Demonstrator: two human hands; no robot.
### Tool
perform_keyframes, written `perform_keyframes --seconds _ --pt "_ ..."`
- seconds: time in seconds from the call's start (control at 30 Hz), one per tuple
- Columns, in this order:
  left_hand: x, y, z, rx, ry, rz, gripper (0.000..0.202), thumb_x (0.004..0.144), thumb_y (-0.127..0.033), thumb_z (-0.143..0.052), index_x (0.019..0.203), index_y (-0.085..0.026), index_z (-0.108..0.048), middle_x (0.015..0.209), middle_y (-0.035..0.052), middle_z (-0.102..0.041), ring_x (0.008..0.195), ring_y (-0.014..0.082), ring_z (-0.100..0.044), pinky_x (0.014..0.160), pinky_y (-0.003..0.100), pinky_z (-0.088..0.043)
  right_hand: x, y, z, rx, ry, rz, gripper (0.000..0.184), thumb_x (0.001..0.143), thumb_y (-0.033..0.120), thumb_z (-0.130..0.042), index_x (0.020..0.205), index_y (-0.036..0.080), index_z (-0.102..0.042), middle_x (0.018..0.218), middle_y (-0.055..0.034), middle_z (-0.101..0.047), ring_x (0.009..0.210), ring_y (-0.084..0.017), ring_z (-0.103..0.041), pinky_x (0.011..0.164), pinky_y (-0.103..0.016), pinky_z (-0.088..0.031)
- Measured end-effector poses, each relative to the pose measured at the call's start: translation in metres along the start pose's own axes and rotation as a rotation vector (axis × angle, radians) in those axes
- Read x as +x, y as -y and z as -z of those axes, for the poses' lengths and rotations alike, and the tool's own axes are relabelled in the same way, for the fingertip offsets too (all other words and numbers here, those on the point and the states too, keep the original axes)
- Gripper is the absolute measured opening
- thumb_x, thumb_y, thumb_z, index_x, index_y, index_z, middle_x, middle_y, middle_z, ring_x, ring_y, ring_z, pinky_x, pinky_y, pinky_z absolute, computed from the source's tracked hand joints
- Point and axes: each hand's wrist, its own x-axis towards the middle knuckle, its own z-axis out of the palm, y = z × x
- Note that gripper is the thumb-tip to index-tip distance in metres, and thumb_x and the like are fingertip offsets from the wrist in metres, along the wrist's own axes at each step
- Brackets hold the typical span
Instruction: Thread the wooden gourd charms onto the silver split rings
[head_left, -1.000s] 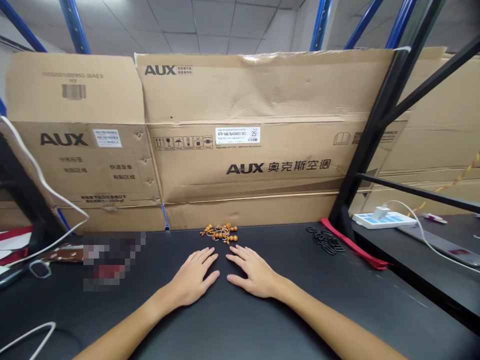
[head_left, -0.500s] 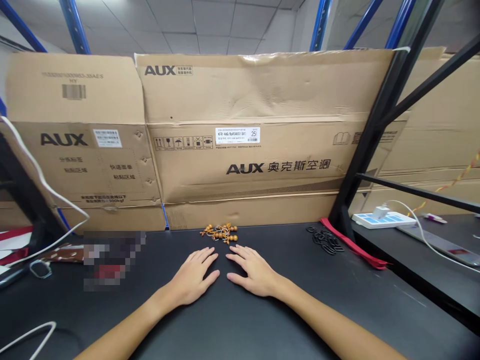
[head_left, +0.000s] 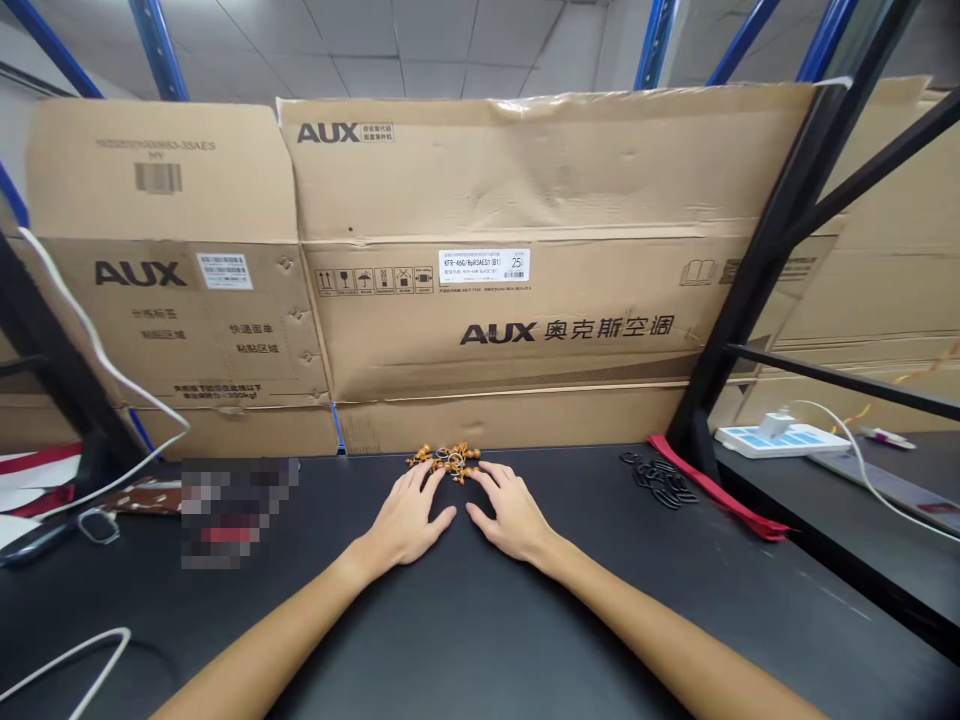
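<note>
Left hand (head_left: 405, 522), right hand (head_left: 510, 518): both grips spread, palms down, pinching nothing, fingertips just beside a cluster of orange wooden beads with metal rings (head_left: 446, 462), lying at the far edge of the black table (head_left: 570, 640) against an AUX cardboard carton (head_left: 487, 320). Right along that edge: black rings (head_left: 660, 480), red strip (head_left: 712, 490), black steel upright (head_left: 694, 420)

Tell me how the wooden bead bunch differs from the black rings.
The wooden bead bunch is orange-brown, the black rings black. The bunch is a tight knot of round beads; the rings lie loosely scattered. The bunch sits at the fingertips of the left hand and right hand; the rings lie to the right. Both rest on the black bench top.
</note>
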Motion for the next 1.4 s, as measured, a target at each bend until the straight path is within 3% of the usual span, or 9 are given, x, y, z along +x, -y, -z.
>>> perform_keyframes --seconds 0.17,0.27,0.43,0.67,0.8,0.93,1.03,1.2,1.4 --pt "0.028 0.004 -0.016 0.005 -0.029 0.061 0.055 0.091 -0.046 -0.045 0.134 -0.013 -0.042 0.141 0.0182 -0.041 0.132 0.0330 -0.035 0.106 0.052 -0.030 0.021 -0.007 -0.011 -0.063 0.021 -0.061 0.046 0.088 0.034 -0.050 0.131 0.019 -0.046 0.140 -0.0121 -0.041 0.125 -0.028 -0.036 0.097 -0.044 -0.035" --pt "0.029 0.004 -0.017 -0.014 -0.004 0.006 0.042 0.093 -0.041 -0.043 0.127 -0.017 -0.050 0.133 0.0130 -0.052 0.126 0.0280 -0.044 0.106 0.048 -0.033 0.023 -0.008 -0.014 -0.073 0.058 -0.029 0.035 0.093 0.033 -0.042 0.122 0.019 -0.053 0.127 -0.0115 -0.054 0.115 -0.026 -0.044 0.093 -0.041 -0.037" --pt "0.008 -0.007 -0.008 -0.040 0.022 -0.083 0.034 0.094 -0.033 -0.042 0.122 -0.018 -0.054 0.131 0.0101 -0.054 0.123 0.0250 -0.048 0.105 0.044 -0.038 0.013 -0.003 -0.010 -0.110 0.053 0.043 0.024 0.094 0.023 -0.038 0.097 0.016 -0.061 0.099 -0.0106 -0.063 0.095 -0.024 -0.051 0.082 -0.036 -0.040" --pt "-0.025 -0.026 0.007 -0.110 0.011 -0.110 0.028 0.092 -0.025 -0.043 0.116 -0.020 -0.057 0.126 0.0087 -0.058 0.120 0.0246 -0.051 0.103 0.044 -0.041 -0.007 0.009 -0.006 0.014 0.011 0.075 0.018 0.091 0.017 -0.038 0.097 0.017 -0.055 0.095 -0.0097 -0.059 0.087 -0.023 -0.052 0.079 -0.036 -0.044" --pt "-0.027 -0.030 0.014 -0.134 -0.016 -0.106 0.030 0.089 -0.016 -0.043 0.117 -0.019 -0.054 0.119 0.0093 -0.060 0.113 0.0248 -0.054 0.100 0.044 -0.042 -0.012 0.013 -0.002 0.166 -0.004 0.082 0.020 0.092 0.017 -0.034 0.101 0.018 -0.052 0.096 -0.0101 -0.058 0.088 -0.022 -0.053 0.082 -0.037 -0.045" --pt "-0.027 -0.034 0.020 -0.157 -0.051 -0.137 0.036 0.088 -0.014 -0.044 0.123 -0.019 -0.047 0.122 0.0090 -0.057 0.115 0.0246 -0.050 0.102 0.044 -0.038 -0.016 0.020 0.006 0.429 0.063 0.050 0.019 0.096 0.026 -0.034 0.099 0.020 -0.051 0.090 -0.0054 -0.059 0.081 -0.018 -0.055 0.077 -0.031 -0.046" --pt "-0.028 -0.039 0.021 -0.212 -0.043 -0.130 0.023 0.091 -0.022 -0.046 0.114 -0.021 -0.052 0.111 0.0072 -0.062 0.103 0.0239 -0.055 0.093 0.042 -0.043 -0.020 0.028 0.012 0.651 0.151 0.009 0.020 0.096 0.034 -0.035 0.097 0.021 -0.051 0.082 -0.0011 -0.059 0.072 -0.015 -0.054 0.071 -0.028 -0.045" --pt "-0.032 -0.040 0.018 -0.256 -0.064 -0.013 0.015 0.093 -0.025 -0.044 0.095 -0.021 -0.059 0.092 0.0039 -0.064 0.085 0.0211 -0.057 0.079 0.037 -0.046 -0.020 0.033 0.013 0.978 0.211 -0.074 0.026 0.092 0.045 -0.044 0.093 0.020 -0.051 0.081 -0.0010 -0.058 0.076 -0.015 -0.055 0.076 -0.029 -0.046" --pt "-0.032 -0.038 0.015 -0.303 -0.073 -0.031 0.018 0.094 -0.023 -0.043 0.107 -0.021 -0.055 0.099 0.0038 -0.065 0.088 0.0200 -0.057 0.081 0.034 -0.047 -0.012 0.022 0.011 1.258 0.261 -0.187 0.032 0.084 0.050 -0.054 0.087 0.018 -0.053 0.075 -0.0009 -0.059 0.066 -0.014 -0.054 0.069 -0.030 -0.044"
